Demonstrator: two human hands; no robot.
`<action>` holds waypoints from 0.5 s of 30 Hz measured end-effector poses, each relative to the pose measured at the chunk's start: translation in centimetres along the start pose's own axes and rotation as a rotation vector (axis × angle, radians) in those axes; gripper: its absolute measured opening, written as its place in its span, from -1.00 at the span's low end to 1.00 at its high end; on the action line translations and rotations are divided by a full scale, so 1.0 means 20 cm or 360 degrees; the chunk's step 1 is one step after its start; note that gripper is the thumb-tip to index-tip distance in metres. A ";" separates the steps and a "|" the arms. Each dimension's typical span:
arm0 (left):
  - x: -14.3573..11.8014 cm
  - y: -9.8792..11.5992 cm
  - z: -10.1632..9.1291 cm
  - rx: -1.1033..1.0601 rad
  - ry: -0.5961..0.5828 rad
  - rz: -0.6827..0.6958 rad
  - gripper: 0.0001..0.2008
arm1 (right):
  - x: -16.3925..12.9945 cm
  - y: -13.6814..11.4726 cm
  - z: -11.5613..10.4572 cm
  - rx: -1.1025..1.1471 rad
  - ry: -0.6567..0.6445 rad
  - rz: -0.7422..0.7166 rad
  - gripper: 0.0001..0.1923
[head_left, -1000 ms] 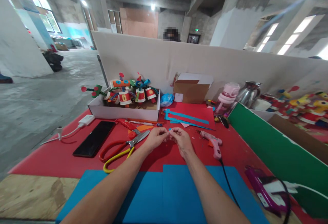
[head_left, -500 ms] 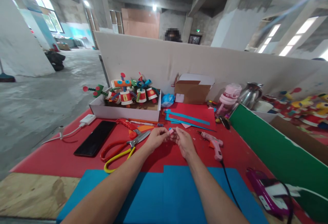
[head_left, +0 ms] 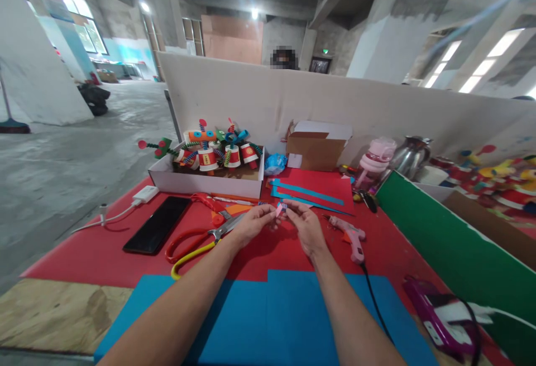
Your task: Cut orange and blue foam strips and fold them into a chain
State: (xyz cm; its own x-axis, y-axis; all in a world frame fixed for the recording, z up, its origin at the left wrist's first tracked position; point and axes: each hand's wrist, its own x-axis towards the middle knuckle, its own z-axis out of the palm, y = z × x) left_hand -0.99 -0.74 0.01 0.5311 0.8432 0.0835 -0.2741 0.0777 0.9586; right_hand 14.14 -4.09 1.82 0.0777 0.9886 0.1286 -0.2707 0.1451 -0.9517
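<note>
My left hand [head_left: 254, 224] pinches a small pink paper piece [head_left: 279, 210] between thumb and fingers, above the red sheet in the middle of the table. Opposite it, my right hand [head_left: 307, 226] is closed on a small dark-and-white striped piece [head_left: 284, 207], which looks like a folded paper spring and touches the pink piece. The fingertips hide part of both pieces. Left of my hands lie large scissors [head_left: 188, 249] with red and yellow handles, their blades partly behind my left hand. A pink hot glue gun [head_left: 350, 236] rests to the right.
A white box [head_left: 205, 183] of paper-cup figures stands at the back left. Blue paper strips [head_left: 312, 190] lie beyond my hands. A black phone [head_left: 157, 225] is at left, a purple power strip [head_left: 438, 318] and green box wall [head_left: 452, 232] at right. Blue sheets [head_left: 288, 316] cover the front.
My hands have turned the small pieces, so the striped side now shows beside the pink paper. The right hand's fingers have closed in from above. The view has shifted slightly.
</note>
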 end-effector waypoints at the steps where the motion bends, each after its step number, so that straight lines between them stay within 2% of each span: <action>1: 0.00 0.00 0.00 0.0012 0.0025 0.0009 -0.58 | 0.00 0.00 0.00 -0.0062 0.0029 -0.0031 -0.71; 5: -0.01 0.01 0.02 0.0010 0.0164 0.0106 -0.58 | 0.01 0.01 -0.01 -0.0228 0.0064 -0.0122 -0.73; 15: 0.00 0.02 0.03 0.0227 0.0287 0.0245 -0.75 | 0.01 0.05 0.00 -0.0439 -0.0140 -0.0279 -0.74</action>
State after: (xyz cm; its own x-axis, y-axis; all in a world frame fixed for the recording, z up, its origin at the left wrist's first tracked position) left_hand -0.62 -1.00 0.52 0.3373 0.9213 0.1934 -0.2178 -0.1235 0.9681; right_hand 13.89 -3.81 0.89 0.0138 0.9509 0.3092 0.0100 0.3091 -0.9510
